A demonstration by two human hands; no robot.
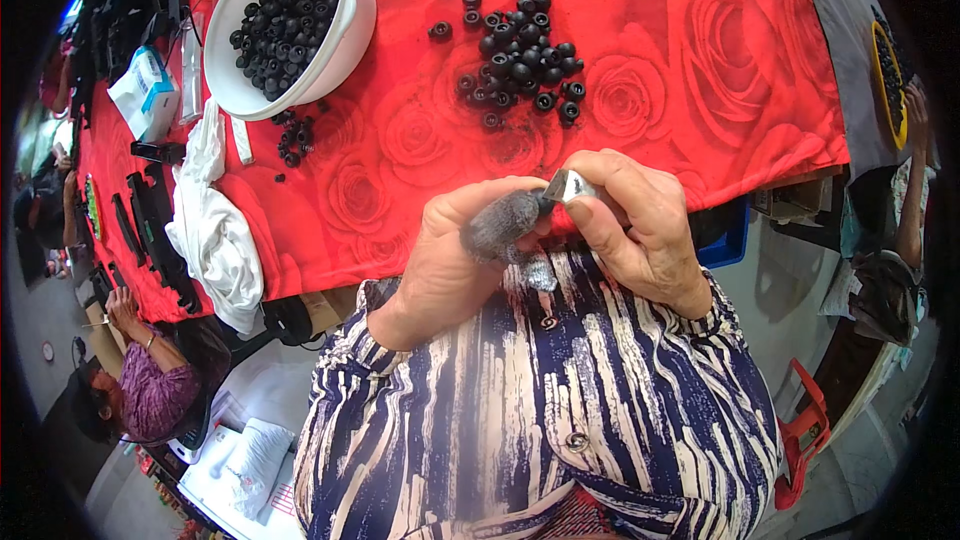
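Over my lap, just off the near edge of the table, both hands meet. My left hand (440,265) pinches a small black rubbery-looking piece (544,202), mostly hidden by the fingers. A fuzzy grey covering (503,225) wraps a finger of this hand, and a silvery wrap (541,274) shows below it. Between thumb and fingers, my right hand (650,230) grips a short metal blade (566,186) with a white wrapped end. Its metal side lies against or very close to the black piece. Beyond my hands, a loose heap of round black knob-like parts (520,55) sits on the table.
A white tub (364,25) of similar black parts stands on the red rose-patterned tablecloth (400,140). White cloth (215,230) hangs over the table's near left edge. Co-workers sit left and right; a yellow tray (883,70) is far right, a red chair (805,430) lower right.
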